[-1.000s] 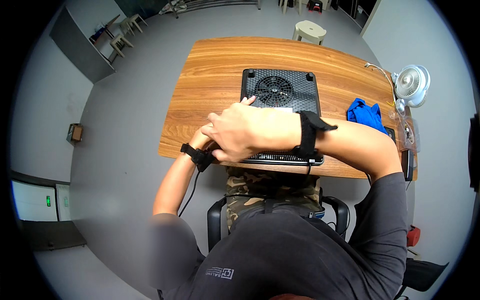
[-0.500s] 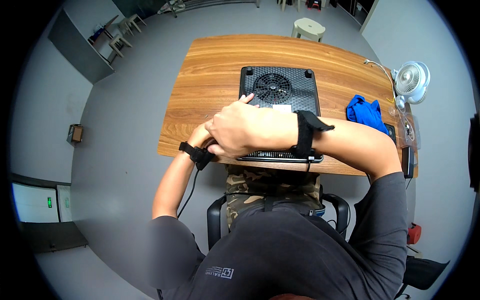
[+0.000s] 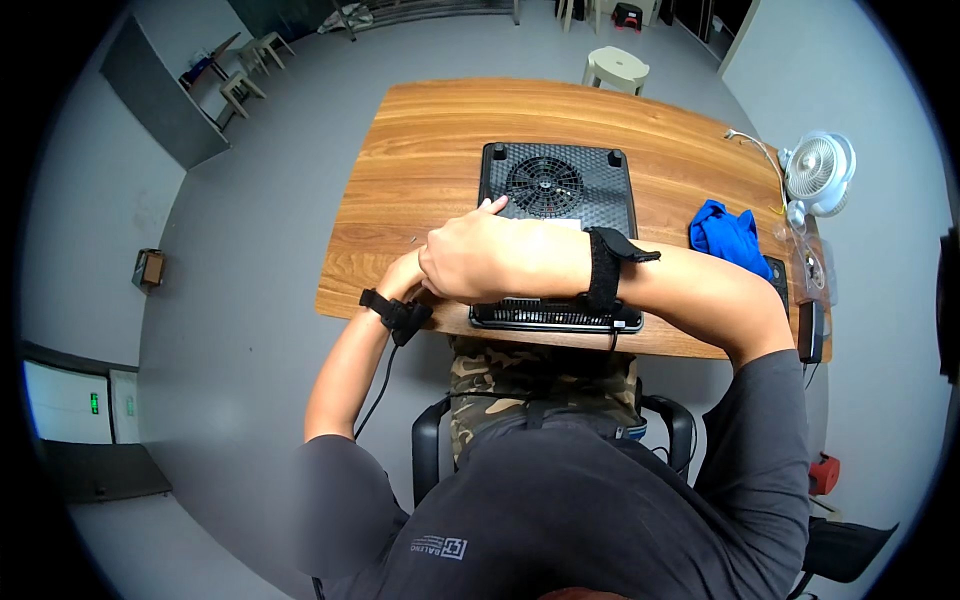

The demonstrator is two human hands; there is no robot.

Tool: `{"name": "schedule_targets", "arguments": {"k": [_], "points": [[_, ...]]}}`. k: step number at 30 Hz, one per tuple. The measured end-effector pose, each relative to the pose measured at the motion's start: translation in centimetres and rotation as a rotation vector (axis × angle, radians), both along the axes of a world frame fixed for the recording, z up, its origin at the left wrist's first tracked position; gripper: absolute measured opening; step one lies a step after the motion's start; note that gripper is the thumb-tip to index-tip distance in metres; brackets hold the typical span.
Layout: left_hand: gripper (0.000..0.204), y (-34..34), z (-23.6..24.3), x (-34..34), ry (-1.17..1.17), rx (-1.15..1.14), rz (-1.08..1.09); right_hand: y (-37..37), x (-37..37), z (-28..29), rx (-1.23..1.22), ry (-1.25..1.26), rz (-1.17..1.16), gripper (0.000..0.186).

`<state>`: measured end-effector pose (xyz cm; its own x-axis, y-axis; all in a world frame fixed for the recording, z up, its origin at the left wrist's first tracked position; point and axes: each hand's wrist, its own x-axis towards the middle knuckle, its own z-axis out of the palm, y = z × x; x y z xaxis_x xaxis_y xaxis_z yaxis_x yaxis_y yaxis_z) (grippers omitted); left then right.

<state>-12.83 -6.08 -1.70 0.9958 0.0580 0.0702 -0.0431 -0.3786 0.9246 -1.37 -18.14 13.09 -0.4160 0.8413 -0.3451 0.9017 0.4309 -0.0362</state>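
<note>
Head view: right hand (image 3: 480, 262) has stayed crossed over left hand (image 3: 403, 277) — grip state cannot be told. The black appliance (image 3: 557, 205), underside up, has shifted slightly on the worktop (image 3: 430, 150), just beyond both hands.

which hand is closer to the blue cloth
Right. The right hand lies over the black appliance's left edge; the left hand sits further left, mostly hidden under it, farther from the blue cloth.
</note>
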Motion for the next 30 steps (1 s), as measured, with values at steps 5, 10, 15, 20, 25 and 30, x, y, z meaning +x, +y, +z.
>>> {"name": "schedule_targets", "arguments": {"k": [5, 10, 15, 20, 25, 30], "points": [[0.079, -0.1, 0.2, -0.6, 0.012, 0.005, 0.013, 0.2, -0.2, -0.3, 0.064, 0.004, 0.023, 0.030], [0.079, 0.2, 0.1, -0.3, 0.017, -0.002, 0.003, 0.0, 1.2, 0.0, 0.111, 0.179, 0.168, 0.030], [0.078, 0.5, 0.2, 0.5, 0.019, -0.008, -0.004, 0.3, 1.1, -1.6, 0.099, 0.181, 0.117, 0.029], [0.078, 0.7, -0.1, 1.1, 0.017, -0.016, -0.002, 0.0, 1.0, -1.5, 0.096, 0.176, 0.090, 0.028], [0.078, 0.6, -0.1, 0.9, 0.016, -0.013, 0.015, -0.5, 1.0, -0.9, 0.087, 0.216, 0.123, 0.027], [0.078, 0.6, -0.3, 1.2, 0.006, -0.010, 0.005, -0.7, 1.1, -1.3, 0.084, 0.199, 0.084, 0.026]]}}
